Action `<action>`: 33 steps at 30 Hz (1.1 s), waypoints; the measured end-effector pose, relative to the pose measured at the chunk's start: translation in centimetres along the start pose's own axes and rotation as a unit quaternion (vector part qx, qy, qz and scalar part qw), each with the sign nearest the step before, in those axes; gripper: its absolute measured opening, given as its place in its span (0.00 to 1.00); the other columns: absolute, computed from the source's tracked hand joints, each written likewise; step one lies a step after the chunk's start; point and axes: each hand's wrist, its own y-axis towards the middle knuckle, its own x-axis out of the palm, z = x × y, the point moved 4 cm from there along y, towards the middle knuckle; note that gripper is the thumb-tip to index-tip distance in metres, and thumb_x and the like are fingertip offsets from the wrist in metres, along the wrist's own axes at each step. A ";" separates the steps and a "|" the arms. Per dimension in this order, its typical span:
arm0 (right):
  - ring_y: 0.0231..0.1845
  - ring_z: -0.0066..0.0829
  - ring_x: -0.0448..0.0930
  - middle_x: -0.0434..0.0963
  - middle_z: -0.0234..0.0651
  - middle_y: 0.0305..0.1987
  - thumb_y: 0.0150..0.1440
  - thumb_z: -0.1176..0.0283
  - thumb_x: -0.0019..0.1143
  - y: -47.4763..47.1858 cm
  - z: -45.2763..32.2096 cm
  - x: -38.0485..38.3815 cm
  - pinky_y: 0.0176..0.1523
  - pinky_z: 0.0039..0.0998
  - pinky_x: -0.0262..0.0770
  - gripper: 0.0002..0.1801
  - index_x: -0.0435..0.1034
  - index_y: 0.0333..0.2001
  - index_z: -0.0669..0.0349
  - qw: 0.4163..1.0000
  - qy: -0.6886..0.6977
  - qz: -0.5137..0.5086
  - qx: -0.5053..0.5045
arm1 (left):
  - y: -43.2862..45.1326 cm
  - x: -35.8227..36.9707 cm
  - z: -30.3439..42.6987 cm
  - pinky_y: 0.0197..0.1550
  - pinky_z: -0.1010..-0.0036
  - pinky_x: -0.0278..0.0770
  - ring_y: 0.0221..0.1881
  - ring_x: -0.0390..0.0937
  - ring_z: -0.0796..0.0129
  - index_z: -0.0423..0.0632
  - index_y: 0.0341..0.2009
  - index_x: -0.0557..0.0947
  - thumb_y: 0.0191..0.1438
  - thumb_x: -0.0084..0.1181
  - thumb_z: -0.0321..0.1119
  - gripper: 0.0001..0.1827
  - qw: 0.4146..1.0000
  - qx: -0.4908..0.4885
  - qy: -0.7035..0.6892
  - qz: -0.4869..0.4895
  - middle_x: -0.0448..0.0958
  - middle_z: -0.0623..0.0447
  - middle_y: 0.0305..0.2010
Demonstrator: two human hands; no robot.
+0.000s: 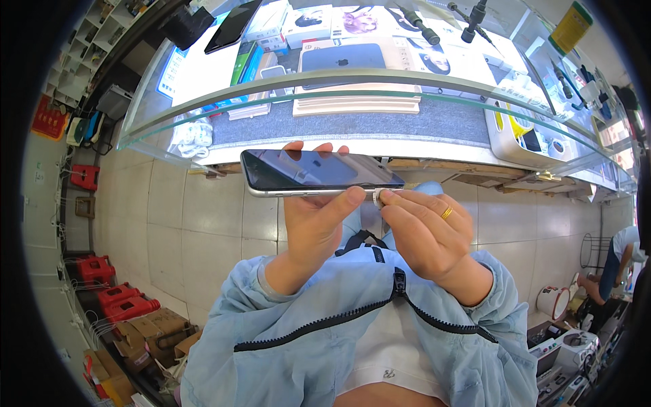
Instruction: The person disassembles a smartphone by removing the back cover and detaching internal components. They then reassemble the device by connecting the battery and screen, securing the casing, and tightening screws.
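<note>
My left hand (318, 219) grips a smartphone (320, 173) with a dark glossy screen and a silver frame, thumb along the near edge and fingertips behind the far edge. The phone lies sideways in front of the glass counter, its screen reflecting the things above. At the phone's right end, my right hand (432, 229), with a gold-coloured ring on one finger, pinches a small whitish piece (378, 197) against the near edge. What that piece is cannot be told. Part of the phone's back is hidden by my left hand.
Ahead stands a glass display counter (356, 94) holding boxes and a white bin (513, 147). Another phone (234, 25) and screwdrivers (419, 25) lie on top. Cardboard boxes (157, 330) and red cases (127, 302) line the left. A person (618, 254) is at the far right.
</note>
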 end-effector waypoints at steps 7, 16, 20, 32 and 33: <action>0.23 0.30 0.77 0.76 0.31 0.23 0.42 0.81 0.63 1.2 1.5 -0.8 0.25 0.27 0.70 0.09 0.73 0.28 0.59 0.966 0.157 -0.079 0.192 | 0.3 0.0 -0.5 0.60 0.60 0.69 0.62 0.60 0.60 0.56 0.60 0.53 0.41 0.64 0.14 0.47 0.998 -0.019 0.038 -0.055 0.60 0.51 0.56; 0.20 0.32 0.76 0.76 0.32 0.21 0.43 0.79 0.63 2.4 1.8 -0.9 0.24 0.27 0.69 0.07 0.71 0.26 0.58 0.940 0.198 -0.136 0.243 | 0.4 -0.3 -1.4 0.59 0.62 0.71 0.60 0.61 0.63 0.55 0.60 0.52 0.38 0.66 0.14 0.49 0.994 -0.021 0.056 -0.096 0.60 0.52 0.55; 0.20 0.31 0.77 0.75 0.33 0.20 0.43 0.80 0.62 2.2 1.5 -0.3 0.24 0.26 0.70 0.07 0.71 0.26 0.57 0.941 0.196 -0.124 0.247 | 0.4 -0.5 -1.3 0.58 0.62 0.71 0.60 0.62 0.62 0.56 0.59 0.54 0.37 0.67 0.14 0.48 0.996 -0.051 0.027 -0.069 0.61 0.52 0.54; 0.25 0.27 0.80 0.77 0.33 0.24 0.38 0.83 0.56 0.2 -0.5 0.3 0.27 0.23 0.75 0.10 0.73 0.29 0.65 0.996 0.056 -0.009 0.071 | 0.0 -1.8 -1.3 0.55 0.63 0.73 0.60 0.63 0.59 0.58 0.59 0.55 0.43 0.69 0.34 0.43 0.995 -0.059 0.066 -0.041 0.63 0.53 0.54; 0.25 0.27 0.80 0.77 0.33 0.24 0.38 0.83 0.56 0.2 -0.5 0.2 0.27 0.23 0.75 0.10 0.73 0.29 0.65 0.996 0.055 -0.014 0.076 | -0.1 -1.6 -0.9 0.53 0.64 0.74 0.61 0.64 0.57 0.59 0.60 0.55 0.45 0.67 0.43 0.42 0.993 -0.047 0.090 -0.056 0.64 0.53 0.55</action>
